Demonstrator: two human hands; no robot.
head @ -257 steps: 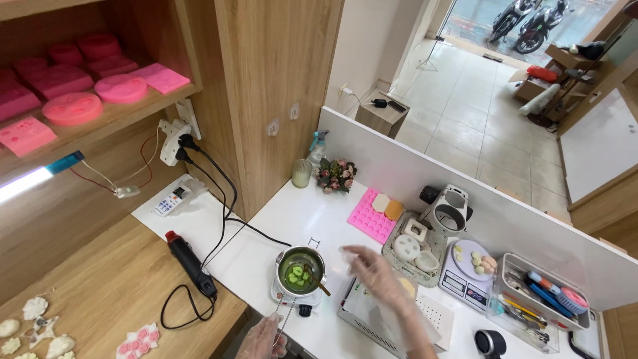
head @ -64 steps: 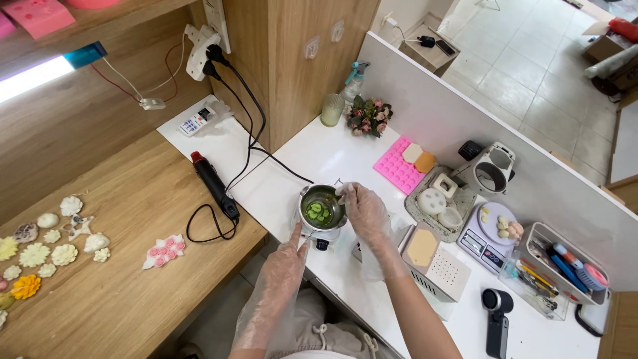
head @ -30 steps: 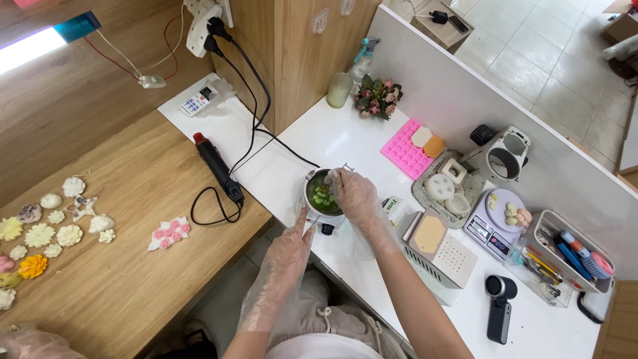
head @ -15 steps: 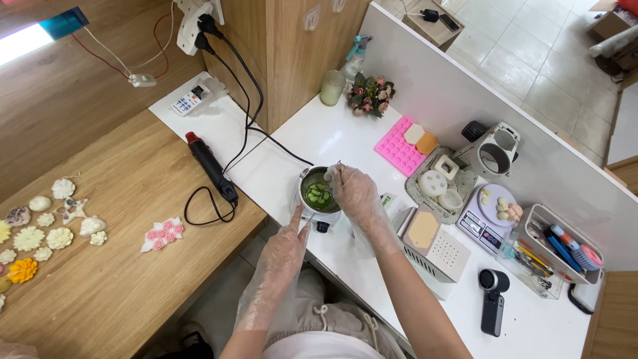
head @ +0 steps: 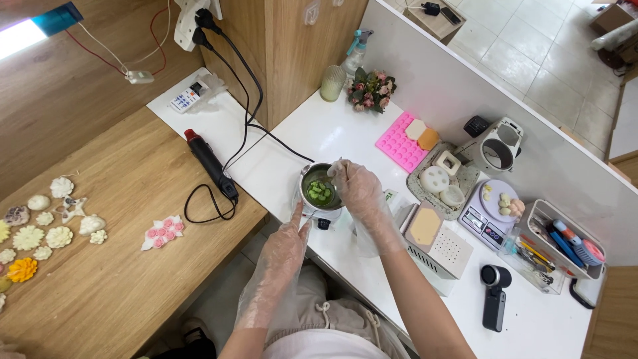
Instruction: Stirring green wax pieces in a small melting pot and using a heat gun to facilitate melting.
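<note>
Compared with half a second before, little had changed: the view had shifted slightly, so the small metal pot sat a touch higher and further right, at the centre of the frame on the white counter, and both gloved hands kept their places. The pot rested on a small white heater base and held green liquid with pale green chunks.

The right hand was closed over the pot's right rim, its fingers pinched on a thin stirring stick whose tip was hidden. The left hand reached up from below, forefinger stretched out and touching the pot's thin handle at the lower left edge; I could not tell whether it gripped the handle.

A small pack with a green and white label lay just right of the right hand, mostly covered by it. A white remote-like unit with a printed face lay at the upper left. A pink silicone mould with two pale bars on it lay right of centre, beside a grey tray and a digital scale. A black heat gun lay left of the pot.
</note>
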